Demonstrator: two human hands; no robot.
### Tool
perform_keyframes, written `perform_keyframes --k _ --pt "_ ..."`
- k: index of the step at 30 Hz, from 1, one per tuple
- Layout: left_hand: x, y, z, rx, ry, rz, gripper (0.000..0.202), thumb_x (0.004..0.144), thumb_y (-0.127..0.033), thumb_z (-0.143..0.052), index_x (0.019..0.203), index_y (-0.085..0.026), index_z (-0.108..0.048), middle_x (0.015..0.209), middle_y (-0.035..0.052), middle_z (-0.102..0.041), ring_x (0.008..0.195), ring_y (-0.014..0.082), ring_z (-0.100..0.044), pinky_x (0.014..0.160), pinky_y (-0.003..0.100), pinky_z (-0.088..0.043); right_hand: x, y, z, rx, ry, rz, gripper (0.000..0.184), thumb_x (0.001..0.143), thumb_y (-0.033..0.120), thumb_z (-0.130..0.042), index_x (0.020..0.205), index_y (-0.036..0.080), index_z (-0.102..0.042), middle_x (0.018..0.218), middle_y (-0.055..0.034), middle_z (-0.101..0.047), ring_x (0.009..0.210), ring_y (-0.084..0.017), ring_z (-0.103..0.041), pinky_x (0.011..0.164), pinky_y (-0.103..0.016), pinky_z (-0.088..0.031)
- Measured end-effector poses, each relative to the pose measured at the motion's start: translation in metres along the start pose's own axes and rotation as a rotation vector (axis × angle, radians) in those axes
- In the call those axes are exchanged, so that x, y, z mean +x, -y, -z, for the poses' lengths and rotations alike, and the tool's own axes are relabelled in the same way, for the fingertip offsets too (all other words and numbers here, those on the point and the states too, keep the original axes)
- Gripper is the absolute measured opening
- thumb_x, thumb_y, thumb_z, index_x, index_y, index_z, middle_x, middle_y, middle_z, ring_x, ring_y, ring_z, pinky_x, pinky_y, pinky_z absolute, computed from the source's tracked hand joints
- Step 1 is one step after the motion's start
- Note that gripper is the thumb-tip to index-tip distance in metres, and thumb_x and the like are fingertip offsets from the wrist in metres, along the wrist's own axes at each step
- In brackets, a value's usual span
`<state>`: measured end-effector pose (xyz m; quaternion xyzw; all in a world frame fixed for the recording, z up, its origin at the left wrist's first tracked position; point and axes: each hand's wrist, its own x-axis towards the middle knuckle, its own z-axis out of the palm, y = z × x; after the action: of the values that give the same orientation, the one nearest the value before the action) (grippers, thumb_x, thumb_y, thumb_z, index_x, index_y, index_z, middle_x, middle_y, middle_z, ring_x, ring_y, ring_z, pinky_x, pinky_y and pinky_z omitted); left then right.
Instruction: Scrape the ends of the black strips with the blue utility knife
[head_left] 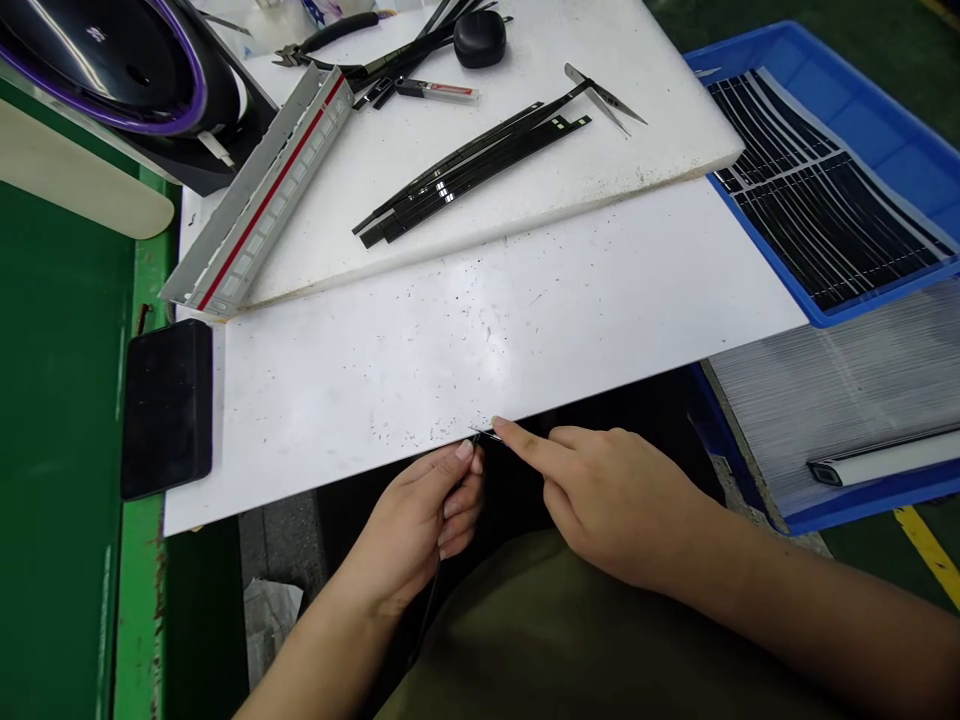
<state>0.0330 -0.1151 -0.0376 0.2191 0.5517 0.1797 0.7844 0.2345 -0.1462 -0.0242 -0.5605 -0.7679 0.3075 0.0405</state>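
Note:
At the front edge of the white sheet (337, 370), my left hand (424, 510) is closed on a thin black strip (430, 605); one end shows at the fingertips and the rest hangs below the fist. My right hand (615, 490) points its index finger at that end and grips a thin pointed metal tool (489, 435). Most of the tool is hidden by the fingers, so its kind is unclear. The tool's tip meets the strip, or lies very near it. Small dark scraps are scattered on the sheet in front of my hands.
A thick white board (525, 200) carries glossy black strips (472, 175), tweezers (600, 95), cutters (330, 38), a black case (480, 38) and a grey channel (262, 200). A black box-shaped device (169, 410) sits left. A blue tray (810, 60) of black strips stands right.

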Motion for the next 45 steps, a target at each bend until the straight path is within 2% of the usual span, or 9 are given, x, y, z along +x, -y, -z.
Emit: perform_keyframes --k 12,21,29,33,36,39,45 --pt "0.001 0.000 0.000 -0.015 -0.013 -0.044 0.027 0.091 -0.039 -0.059 0.075 -0.017 -0.056 0.051 -0.0081 -0.033 0.041 0.0040 -0.021 0.036 0.014 -0.021 0.000 -0.001 -0.002 0.021 0.000 0.004 0.064 0.092 0.014 -0.041 0.153 0.031 -0.035 0.080 0.0005 -0.061 0.061 -0.015 -0.053 0.055 -0.030 -0.028" --pt "0.002 0.002 -0.001 -0.019 -0.024 -0.046 0.028 0.090 -0.041 -0.061 0.076 -0.017 -0.056 0.052 -0.0081 -0.032 0.042 0.0040 -0.021 0.037 0.014 -0.018 -0.002 0.000 -0.001 0.017 -0.004 0.033 0.066 0.091 0.014 -0.042 0.154 0.032 -0.033 0.079 0.0016 -0.059 0.057 -0.014 -0.049 0.053 -0.028 -0.026" --pt "0.001 0.002 -0.001 -0.003 -0.020 -0.039 0.028 0.090 -0.041 -0.060 0.075 -0.018 -0.055 0.053 -0.0079 -0.033 0.041 0.0036 -0.021 0.036 0.014 -0.019 0.002 0.001 0.001 -0.107 -0.025 0.044 0.063 0.091 0.017 -0.045 0.151 0.033 -0.037 0.078 0.0020 -0.061 0.053 -0.016 -0.047 0.051 -0.030 -0.021" --pt "0.001 0.002 -0.001 0.000 -0.021 -0.044 0.028 0.090 -0.040 -0.060 0.075 -0.018 -0.055 0.053 -0.0079 -0.034 0.041 0.0034 -0.021 0.036 0.013 -0.020 0.001 0.001 -0.003 -0.181 -0.023 0.040 0.064 0.091 0.018 -0.047 0.152 0.033 -0.035 0.079 0.0012 -0.061 0.053 -0.017 -0.049 0.049 -0.030 -0.019" --pt "0.002 0.002 -0.001 -0.007 -0.035 -0.052 0.027 0.090 -0.040 -0.060 0.075 -0.017 -0.055 0.053 -0.0079 -0.033 0.041 0.0035 -0.021 0.035 0.013 -0.020 0.000 0.001 -0.008 -0.189 -0.016 0.041 0.066 0.091 0.017 -0.046 0.154 0.033 -0.032 0.080 0.0006 -0.060 0.053 -0.017 -0.049 0.049 -0.030 -0.021" --pt "0.001 0.002 0.000 -0.039 -0.034 -0.048 0.026 0.089 -0.038 -0.061 0.075 -0.017 -0.055 0.052 -0.0081 -0.033 0.041 0.0034 -0.020 0.035 0.012 -0.021 0.000 -0.001 -0.010 -0.103 -0.006 0.033 0.067 0.091 0.015 -0.042 0.155 0.032 -0.030 0.081 0.0001 -0.060 0.056 -0.016 -0.051 0.051 -0.030 -0.025" --pt "0.000 0.000 -0.001 -0.059 -0.031 -0.042 0.026 0.089 -0.037 -0.060 0.074 -0.017 -0.055 0.052 -0.0079 -0.032 0.041 0.0035 -0.020 0.035 0.012 -0.021 0.000 -0.005 -0.002 0.044 -0.038 -0.018 0.065 0.093 0.015 -0.037 0.155 0.031 -0.031 0.087 -0.0014 -0.063 0.067 -0.017 -0.058 0.059 -0.029 -0.035"
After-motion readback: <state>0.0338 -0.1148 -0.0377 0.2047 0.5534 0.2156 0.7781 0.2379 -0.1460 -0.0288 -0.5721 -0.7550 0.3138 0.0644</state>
